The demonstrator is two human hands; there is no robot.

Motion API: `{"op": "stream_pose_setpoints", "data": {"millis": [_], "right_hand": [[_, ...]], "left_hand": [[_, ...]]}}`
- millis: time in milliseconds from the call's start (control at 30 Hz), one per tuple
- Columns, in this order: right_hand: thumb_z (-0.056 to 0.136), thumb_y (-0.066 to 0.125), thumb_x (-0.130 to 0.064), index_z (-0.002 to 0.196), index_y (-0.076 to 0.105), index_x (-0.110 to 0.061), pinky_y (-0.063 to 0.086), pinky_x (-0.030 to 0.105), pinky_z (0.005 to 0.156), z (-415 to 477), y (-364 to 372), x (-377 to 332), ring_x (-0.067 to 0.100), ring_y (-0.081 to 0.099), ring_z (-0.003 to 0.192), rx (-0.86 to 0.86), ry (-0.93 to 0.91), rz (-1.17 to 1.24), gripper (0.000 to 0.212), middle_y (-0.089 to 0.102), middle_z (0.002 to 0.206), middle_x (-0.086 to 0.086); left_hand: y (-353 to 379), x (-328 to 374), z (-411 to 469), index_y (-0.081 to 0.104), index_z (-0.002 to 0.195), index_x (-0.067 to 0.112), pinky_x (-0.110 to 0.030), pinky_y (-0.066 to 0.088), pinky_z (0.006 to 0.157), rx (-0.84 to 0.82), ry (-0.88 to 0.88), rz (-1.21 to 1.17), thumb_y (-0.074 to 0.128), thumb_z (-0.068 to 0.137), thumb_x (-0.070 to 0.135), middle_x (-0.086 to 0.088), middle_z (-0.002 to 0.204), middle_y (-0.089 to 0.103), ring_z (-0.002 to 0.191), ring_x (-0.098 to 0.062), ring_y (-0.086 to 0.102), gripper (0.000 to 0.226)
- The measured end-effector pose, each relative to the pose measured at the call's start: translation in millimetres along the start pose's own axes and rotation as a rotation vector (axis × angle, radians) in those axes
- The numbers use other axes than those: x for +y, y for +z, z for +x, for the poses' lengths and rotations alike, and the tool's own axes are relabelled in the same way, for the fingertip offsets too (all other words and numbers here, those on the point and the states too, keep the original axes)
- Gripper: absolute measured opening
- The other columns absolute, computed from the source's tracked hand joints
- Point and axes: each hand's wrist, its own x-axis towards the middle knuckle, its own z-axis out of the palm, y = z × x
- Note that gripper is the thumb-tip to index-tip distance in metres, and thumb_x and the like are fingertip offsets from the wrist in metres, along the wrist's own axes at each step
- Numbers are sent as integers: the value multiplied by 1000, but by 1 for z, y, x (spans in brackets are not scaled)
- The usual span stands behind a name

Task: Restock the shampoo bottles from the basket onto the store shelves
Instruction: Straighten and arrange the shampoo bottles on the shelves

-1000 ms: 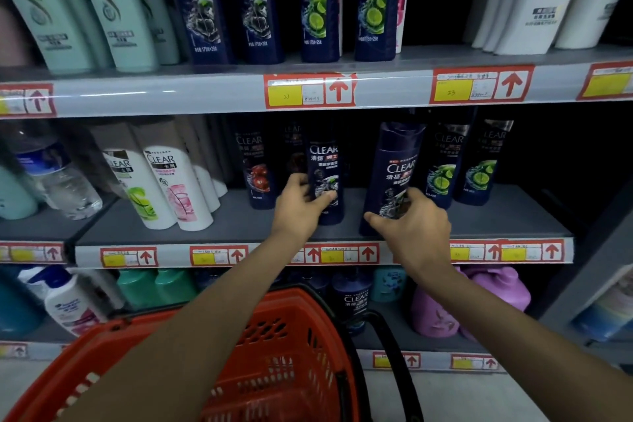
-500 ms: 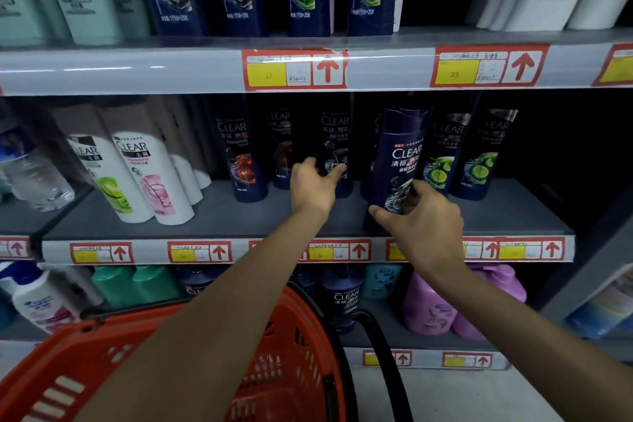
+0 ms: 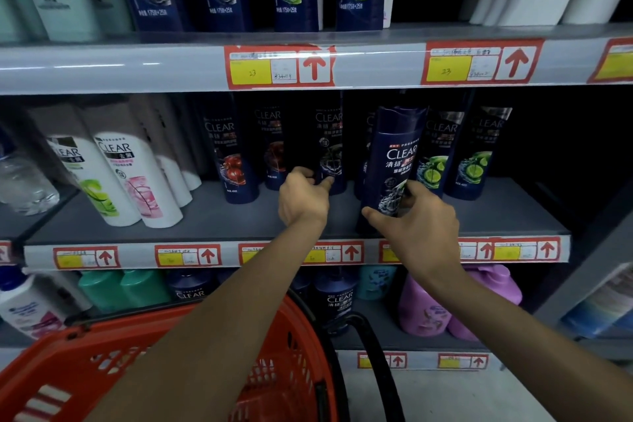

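Far left of the fingers, two white bottles (image 3: 137,181) lean on the middle shelf (image 3: 212,219), tops tilted left. Nearer, a dark bottle with a red fruit label (image 3: 233,161) stands upright, with another (image 3: 274,151) behind and to its right. The left hand (image 3: 303,197) reaches in over the shelf edge; its fingers (image 3: 301,173) curl against the base of a dark bottle set back in the row (image 3: 330,144), thumb tip touching the lower label. The shadow there is deep, so whether the fingers truly clamp it or only rest on it cannot be told. Just right, the right hand (image 3: 418,223) grasps a dark blue Clear shampoo bottle (image 3: 394,161) low down, thumb across the front and fingers (image 3: 416,190) wrapped round the right side; the bottle stands at the shelf's front, leaning slightly right. Beyond those fingers stand two lime-label bottles (image 3: 476,154), upright. Below both forearms sits the red basket (image 3: 284,353) with its black handle (image 3: 380,363).
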Motion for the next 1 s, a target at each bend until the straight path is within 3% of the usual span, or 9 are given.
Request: {"op": "stream_pose_setpoints", "data": {"millis": [200, 467, 667, 833, 1000], "right_hand": [[76, 85, -46, 106, 68, -25, 43, 23, 71, 0, -1, -1, 12, 67, 84, -4, -4, -1, 40, 70, 85, -15], [76, 84, -48, 107, 68, -27, 47, 24, 71, 0, 2, -1, 11, 69, 85, 8, -18, -6, 41, 74, 90, -13], [76, 82, -49, 105, 68, -25, 51, 29, 72, 1, 6, 0, 15, 68, 84, 23, -29, -27, 39, 73, 88, -11], [75, 80, -51, 106, 67, -27, 58, 37, 78, 1, 7, -1, 15, 70, 86, 10, -18, -22, 41, 74, 90, -11], [76, 80, -51, 106, 66, -26, 58, 37, 75, 0, 6, -2, 17, 69, 83, 5, -3, -29, 41, 73, 86, -9]], "left_hand": [[3, 2, -1, 70, 125, 23, -38, 56, 87, 17, -26, 4, 77, 88, 44, 6, 117, 74, 110, -22, 68, 43], [-1, 6, -3, 67, 125, 22, -32, 49, 76, -22, -15, 48, 77, 89, 42, 4, 114, 73, 107, -23, 68, 42], [1, 7, -2, 68, 123, 25, -39, 57, 85, -17, -21, 71, 76, 89, 45, 5, 114, 74, 107, -24, 68, 41], [-1, 7, -2, 68, 126, 25, -36, 56, 85, -27, -21, 67, 76, 89, 45, 5, 117, 74, 109, -23, 68, 43], [-2, 9, -5, 67, 129, 24, -36, 55, 86, -39, -18, 63, 75, 90, 44, 4, 121, 73, 112, -24, 67, 44]]}}
